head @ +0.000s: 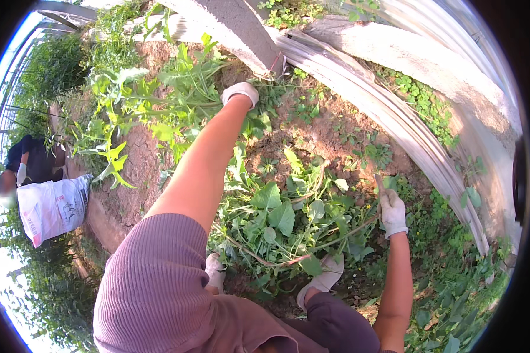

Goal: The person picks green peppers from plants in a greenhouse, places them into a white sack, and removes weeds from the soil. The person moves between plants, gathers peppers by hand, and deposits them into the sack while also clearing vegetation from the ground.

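Note:
My left hand [240,94], in a white glove, closes on the stem of a tall leafy weed [176,99] near the foot of a concrete post [251,35]. The weed leans to the left, its leaves spread over the soil. On the right, my gloved right hand [392,211] grips a small hand tool [380,187] whose narrow tip points up; the rest of it is hidden in the hand. Between my hands and my feet lies a heap of pulled weeds [282,220] with long stems.
Pale plastic sheeting [402,114] curves along the right beside a low wall [415,57]. At the far left a person [31,159] in dark clothes crouches by a printed white sack [55,209]. Low green plants [446,238] grow at lower right.

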Motion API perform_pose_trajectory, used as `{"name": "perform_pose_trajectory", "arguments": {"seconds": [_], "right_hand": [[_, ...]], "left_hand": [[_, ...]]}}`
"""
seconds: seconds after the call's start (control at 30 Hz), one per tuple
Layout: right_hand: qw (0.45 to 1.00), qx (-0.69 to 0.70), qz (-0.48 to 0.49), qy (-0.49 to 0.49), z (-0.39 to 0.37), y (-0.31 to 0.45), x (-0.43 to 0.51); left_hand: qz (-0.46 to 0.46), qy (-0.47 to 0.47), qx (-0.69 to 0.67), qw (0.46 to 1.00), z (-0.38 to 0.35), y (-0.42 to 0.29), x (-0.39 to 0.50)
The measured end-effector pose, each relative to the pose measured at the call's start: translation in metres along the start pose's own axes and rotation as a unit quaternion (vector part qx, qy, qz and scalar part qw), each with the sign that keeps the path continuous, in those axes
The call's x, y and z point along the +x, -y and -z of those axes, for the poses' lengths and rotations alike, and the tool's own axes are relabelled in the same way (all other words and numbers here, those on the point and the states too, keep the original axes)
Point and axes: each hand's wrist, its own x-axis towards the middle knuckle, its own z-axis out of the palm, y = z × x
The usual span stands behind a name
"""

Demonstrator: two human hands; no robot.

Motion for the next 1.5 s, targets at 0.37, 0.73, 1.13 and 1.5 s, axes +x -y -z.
{"name": "perform_pose_trajectory", "arguments": {"seconds": [0.37,0.73,1.13,1.5], "right_hand": [[0.995,-0.040,0.080,0.048,-0.014,0.012,-0.004],[0.996,0.029,-0.076,0.031,0.008,-0.021,-0.015],[0.998,-0.027,0.005,0.059,-0.020,0.007,-0.015],[0.998,-0.038,-0.020,0.048,-0.013,0.000,-0.013]], "left_hand": [[-0.049,-0.151,-0.038,0.987,-0.052,0.053,-0.068],[0.117,-0.018,-0.124,0.985,-0.080,0.107,0.043],[-0.436,0.501,-0.258,0.702,-0.134,0.064,-0.207],[-0.074,-0.158,0.079,0.981,0.005,0.026,0.054]]}}
